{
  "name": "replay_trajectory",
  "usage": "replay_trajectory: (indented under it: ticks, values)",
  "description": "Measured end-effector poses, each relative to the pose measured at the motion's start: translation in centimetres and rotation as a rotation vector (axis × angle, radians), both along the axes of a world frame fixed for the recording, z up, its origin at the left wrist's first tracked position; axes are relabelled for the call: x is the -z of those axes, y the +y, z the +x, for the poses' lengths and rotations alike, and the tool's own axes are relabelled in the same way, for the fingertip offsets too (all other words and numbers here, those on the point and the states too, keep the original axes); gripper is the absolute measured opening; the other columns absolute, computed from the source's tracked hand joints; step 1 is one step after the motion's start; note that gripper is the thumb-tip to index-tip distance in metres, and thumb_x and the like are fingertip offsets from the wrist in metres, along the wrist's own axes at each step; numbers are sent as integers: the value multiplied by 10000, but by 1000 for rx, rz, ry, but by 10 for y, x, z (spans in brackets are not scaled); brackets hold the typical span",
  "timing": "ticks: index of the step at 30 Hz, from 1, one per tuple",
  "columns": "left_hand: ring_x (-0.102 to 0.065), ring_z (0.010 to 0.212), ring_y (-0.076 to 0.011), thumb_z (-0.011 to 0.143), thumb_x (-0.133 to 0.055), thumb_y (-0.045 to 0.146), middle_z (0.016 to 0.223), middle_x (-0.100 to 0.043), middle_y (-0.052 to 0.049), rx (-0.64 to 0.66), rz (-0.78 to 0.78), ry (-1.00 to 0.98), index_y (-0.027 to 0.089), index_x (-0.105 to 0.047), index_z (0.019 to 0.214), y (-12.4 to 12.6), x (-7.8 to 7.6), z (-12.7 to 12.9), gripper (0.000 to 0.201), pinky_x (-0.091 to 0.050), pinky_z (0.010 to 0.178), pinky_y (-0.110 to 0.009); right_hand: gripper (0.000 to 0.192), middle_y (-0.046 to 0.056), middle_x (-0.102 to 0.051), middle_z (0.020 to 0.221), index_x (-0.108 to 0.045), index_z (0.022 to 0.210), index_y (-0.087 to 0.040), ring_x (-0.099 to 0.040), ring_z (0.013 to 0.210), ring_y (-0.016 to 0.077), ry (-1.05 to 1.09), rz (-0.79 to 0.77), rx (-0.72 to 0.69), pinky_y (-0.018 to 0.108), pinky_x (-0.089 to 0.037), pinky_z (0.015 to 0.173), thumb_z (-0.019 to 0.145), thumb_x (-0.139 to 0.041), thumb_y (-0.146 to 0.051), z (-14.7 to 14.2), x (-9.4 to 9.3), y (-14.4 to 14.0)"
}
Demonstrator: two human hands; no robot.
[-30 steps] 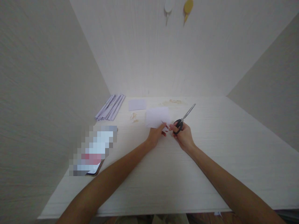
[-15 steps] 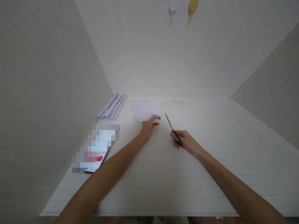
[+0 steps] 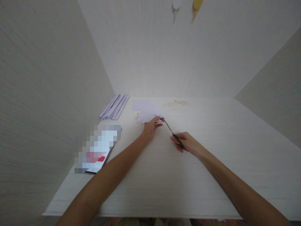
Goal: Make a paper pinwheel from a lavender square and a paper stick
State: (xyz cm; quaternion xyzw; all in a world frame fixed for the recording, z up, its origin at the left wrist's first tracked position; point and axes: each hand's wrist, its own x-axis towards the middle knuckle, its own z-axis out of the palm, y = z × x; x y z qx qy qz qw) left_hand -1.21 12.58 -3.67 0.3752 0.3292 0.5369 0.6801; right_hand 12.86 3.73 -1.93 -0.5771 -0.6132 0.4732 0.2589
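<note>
My left hand (image 3: 150,127) pinches the near right edge of a white sheet of paper (image 3: 149,112), thumb on top and fingers below. That sheet overlaps another piece of paper (image 3: 140,104) lying behind it on the left. In my right hand (image 3: 184,141) is a pair of scissors (image 3: 169,128) with black handles and metal blades, fingers wrapped through the handles. The blade tips reach the paper's right edge, close by my left fingertips. Whether the blades are parted around the paper is too small to tell.
Rolled or folded strips of paper (image 3: 114,107) lie in a stack at the back left. A phone (image 3: 94,168), partly pixelated, rests on the white table (image 3: 145,182) by the left wall. Brown marks (image 3: 177,103) show near the back wall, where two hooks (image 3: 197,7) hang.
The scissors have moved left and their tips have come to the paper's edge beside my left fingers. My left hand keeps its grip on the sheet. The view has shifted slightly.
</note>
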Motion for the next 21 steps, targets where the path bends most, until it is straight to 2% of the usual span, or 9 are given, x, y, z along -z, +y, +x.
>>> replay_trajectory:
  ticks: [21]
  values:
    - [-546, 613, -91, 602, -587, 225, 677, -584, -6, -10, 16, 23, 145, -560, 657, 0, -1, 0, 102, -410, 485, -172, 508, -24, -411, 346, -421, 414, -173, -297, 341, 60, -43, 5, -2, 221, -210, 382, 689, -448, -599, 1, 0, 1]
